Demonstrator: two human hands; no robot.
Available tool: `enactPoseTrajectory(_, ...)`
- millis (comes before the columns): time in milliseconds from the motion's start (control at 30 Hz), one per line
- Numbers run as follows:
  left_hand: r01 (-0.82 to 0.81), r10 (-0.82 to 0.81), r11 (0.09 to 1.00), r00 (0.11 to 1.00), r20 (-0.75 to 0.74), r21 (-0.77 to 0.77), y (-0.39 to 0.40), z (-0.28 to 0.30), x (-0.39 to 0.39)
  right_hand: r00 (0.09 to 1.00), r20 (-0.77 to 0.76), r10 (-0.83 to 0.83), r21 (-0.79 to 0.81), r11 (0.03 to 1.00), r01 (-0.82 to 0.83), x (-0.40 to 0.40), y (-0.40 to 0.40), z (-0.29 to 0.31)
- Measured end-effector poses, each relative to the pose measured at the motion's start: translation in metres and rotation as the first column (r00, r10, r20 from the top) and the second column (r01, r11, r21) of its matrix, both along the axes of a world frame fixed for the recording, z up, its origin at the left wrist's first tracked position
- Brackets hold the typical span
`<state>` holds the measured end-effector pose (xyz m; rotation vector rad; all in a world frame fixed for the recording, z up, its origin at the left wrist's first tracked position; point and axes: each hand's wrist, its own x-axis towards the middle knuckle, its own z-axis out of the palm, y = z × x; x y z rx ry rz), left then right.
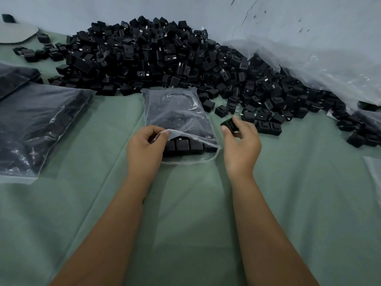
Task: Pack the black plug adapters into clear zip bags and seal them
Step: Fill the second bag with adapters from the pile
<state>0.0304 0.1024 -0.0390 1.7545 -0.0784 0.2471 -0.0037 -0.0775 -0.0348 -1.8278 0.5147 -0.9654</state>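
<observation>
The person's left hand is pinching the upper lip of the clear bag, holding its mouth open on the green cloth. A row of adapters is sitting inside at the opening. The right hand is gripping one black adapter in its fingertips, just beside the bag. The big pile is lying behind, and filled bags are lying at the left.

Green cloth, cracked pale wall, grey disc.
</observation>
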Motion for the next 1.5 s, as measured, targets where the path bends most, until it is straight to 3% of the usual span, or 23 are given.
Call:
enactPoseTrajectory(100,-0.001,0.001,1.0,1.0,-0.003,-0.007,0.0,0.001,0.001,0.99,0.132,0.043,-0.234,0.972,-0.012,-0.01,0.025,0.004)
enactPoseTrajectory(200,-0.007,0.007,1.0,1.0,0.002,0.005,-0.001,0.001,0.001,0.972,0.156,0.178,-0.474,0.877,-0.084,-0.02,0.053,0.003)
enactPoseTrajectory(300,-0.013,0.013,1.0,1.0,0.016,0.008,0.0,0.002,0.0,0.948,0.048,0.315,-0.645,0.734,-0.212,-0.025,0.074,-0.001)
enactPoseTrajectory(400,0.004,-0.004,1.0,1.0,0.024,-0.022,0.0,0.003,-0.002,0.956,-0.09,0.277,-0.73,0.635,-0.253,-0.021,0.079,-0.002)
enactPoseTrajectory(600,0.025,-0.022,0.997,0.999,0.042,-0.067,0.0,0.005,-0.004,0.965,-0.152,0.214,-0.773,0.582,-0.252,-0.018,0.073,-0.004)
enactPoseTrajectory(733,0.022,-0.016,0.998,0.996,0.092,-0.063,-0.001,0.004,-0.004,0.978,-0.186,0.097,-0.708,0.677,-0.202,-0.015,0.073,0.001)
enactPoseTrajectory(800,0.009,-0.005,0.999,0.991,0.137,-0.035,0.0,0.003,-0.005,0.988,-0.156,0.018,-0.793,0.594,-0.136,-0.017,0.072,-0.001)
enactPoseTrajectory(867,-0.007,0.005,1.0,0.98,0.199,0.009,-0.001,0.001,-0.005,0.973,-0.232,0.015,-0.822,0.532,-0.204,-0.021,0.071,-0.003)
enactPoseTrajectory(1033,-0.043,0.007,0.994,0.946,0.324,0.103,-0.001,-0.001,-0.005,0.909,-0.417,-0.007,-0.734,0.592,-0.332,-0.025,0.084,0.0)
enactPoseTrajectory(1167,-0.065,0.013,0.99,0.928,0.371,0.128,-0.001,-0.002,-0.005,0.856,-0.514,0.056,-0.656,0.618,-0.434,-0.027,0.087,-0.002)
enactPoseTrajectory(1300,-0.065,0.008,0.988,0.926,0.378,0.139,-0.001,-0.001,-0.005,0.879,-0.443,0.174,-0.589,0.684,-0.432,-0.026,0.079,0.001)
enactPoseTrajectory(1500,-0.075,0.021,0.989,0.929,0.369,0.131,-0.001,0.001,-0.005,0.871,-0.409,0.271,-0.546,0.692,-0.472,-0.024,0.078,-0.001)
